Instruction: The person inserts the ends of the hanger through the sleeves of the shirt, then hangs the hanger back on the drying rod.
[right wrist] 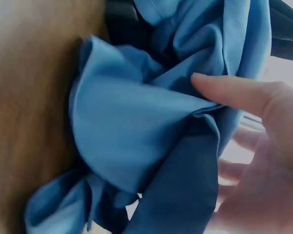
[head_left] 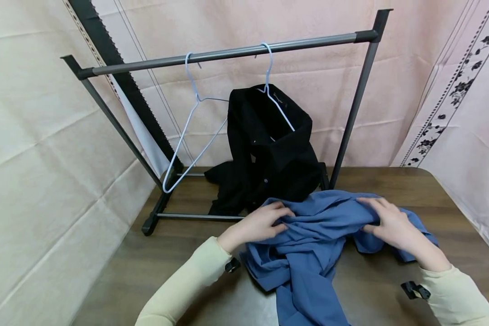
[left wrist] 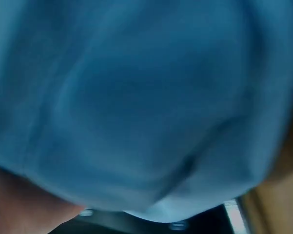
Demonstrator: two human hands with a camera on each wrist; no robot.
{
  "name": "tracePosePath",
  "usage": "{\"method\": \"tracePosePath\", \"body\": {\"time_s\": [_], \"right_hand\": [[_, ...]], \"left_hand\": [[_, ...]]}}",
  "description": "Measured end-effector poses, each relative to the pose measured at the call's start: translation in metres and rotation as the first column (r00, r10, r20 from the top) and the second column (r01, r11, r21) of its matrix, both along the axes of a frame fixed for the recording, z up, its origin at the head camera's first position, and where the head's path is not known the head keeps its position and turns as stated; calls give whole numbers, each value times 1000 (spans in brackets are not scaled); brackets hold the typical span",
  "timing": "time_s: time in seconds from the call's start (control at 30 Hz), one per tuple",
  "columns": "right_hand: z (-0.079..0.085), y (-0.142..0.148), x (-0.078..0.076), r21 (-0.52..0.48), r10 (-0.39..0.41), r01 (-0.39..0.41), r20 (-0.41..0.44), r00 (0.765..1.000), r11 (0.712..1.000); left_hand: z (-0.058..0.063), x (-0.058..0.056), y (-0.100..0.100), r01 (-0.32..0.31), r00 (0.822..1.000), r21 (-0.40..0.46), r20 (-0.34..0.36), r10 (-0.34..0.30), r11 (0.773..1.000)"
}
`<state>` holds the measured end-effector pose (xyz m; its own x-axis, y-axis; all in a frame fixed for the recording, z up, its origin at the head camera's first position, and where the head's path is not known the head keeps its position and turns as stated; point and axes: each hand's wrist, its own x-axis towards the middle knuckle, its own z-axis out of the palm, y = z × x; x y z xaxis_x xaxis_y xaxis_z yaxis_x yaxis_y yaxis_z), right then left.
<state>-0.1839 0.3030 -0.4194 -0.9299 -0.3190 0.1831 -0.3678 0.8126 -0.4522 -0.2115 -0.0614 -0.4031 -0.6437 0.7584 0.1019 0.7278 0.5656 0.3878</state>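
Blue cloth [head_left: 322, 235] — curved fingers [head_left: 284, 211] against it

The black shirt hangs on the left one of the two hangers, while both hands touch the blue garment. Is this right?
Not quite: the head view shows the black shirt on the right hanger, not the left one. Both hands, left hand and right hand, do touch the blue garment.
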Motion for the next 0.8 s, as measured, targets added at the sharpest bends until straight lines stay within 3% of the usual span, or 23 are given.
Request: {"method": "tracePosePath", "body": {"time_s": [0.1,0.17,0.33,0.47,0.53,0.67,0.8], "right_hand": [[-1,-9,6,-4,74,-74,11,997,997],[3,-16,10,-39,122,-123,-33,992,992],[15,-32,25,-114,189,-214,-194,963,970],[23,-50,37,-121,297,-336,-258,919,934],[23,-60,43,-110,391,-422,-223,893,900],[18,-74,51,-153,547,-547,-50,836,823],[8,-83,54,-180,585,-566,70,808,804]], "left_hand": [[-12,0,-4,3,1000,-49,19,-3,999],[-11,3,-8,-10,1000,-46,15,11,999],[13,22,-22,-43,998,29,-43,44,999],[32,42,-30,26,998,96,-68,-19,995],[33,53,-31,87,995,71,-52,-84,994],[22,70,-28,148,988,-107,-35,-153,983],[7,79,-25,130,988,-304,-35,-148,944]]}}
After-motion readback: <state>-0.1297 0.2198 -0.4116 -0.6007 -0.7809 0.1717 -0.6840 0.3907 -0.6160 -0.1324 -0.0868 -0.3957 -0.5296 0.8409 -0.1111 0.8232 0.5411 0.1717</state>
